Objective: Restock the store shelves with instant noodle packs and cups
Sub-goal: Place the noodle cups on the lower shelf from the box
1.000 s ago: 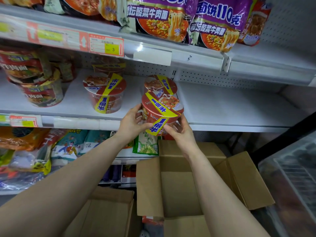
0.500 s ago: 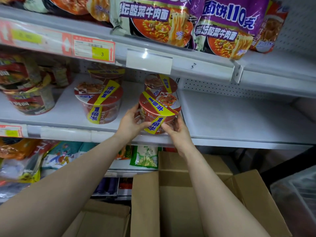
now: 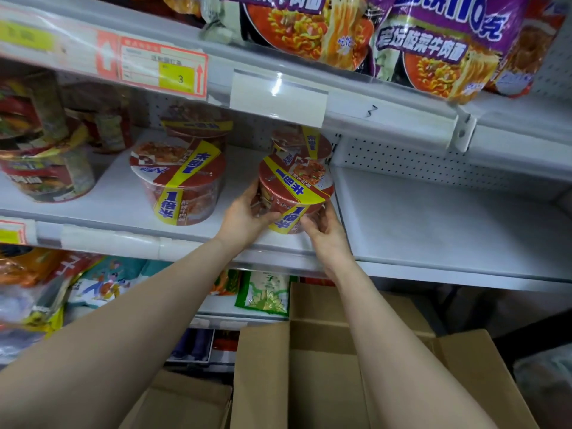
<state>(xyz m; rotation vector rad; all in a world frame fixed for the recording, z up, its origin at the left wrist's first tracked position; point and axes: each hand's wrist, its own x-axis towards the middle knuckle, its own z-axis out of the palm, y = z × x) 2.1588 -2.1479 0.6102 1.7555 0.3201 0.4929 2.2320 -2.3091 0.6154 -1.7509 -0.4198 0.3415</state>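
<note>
The left hand and right hand are clasping a red round yellow-banded noodle cup at the front of the white metal shelf. Matching cups are standing alongside it, and the shelf's right side is probably awaiting more.

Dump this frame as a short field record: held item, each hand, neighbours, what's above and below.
held item: noodle cup, red with a yellow band, at the front of the middle shelf
left hand: grips the cup's left side
right hand: grips its lower right side
behind: second cup
to the left: third cup
above: noodle packs
below: open cardboard box
</note>
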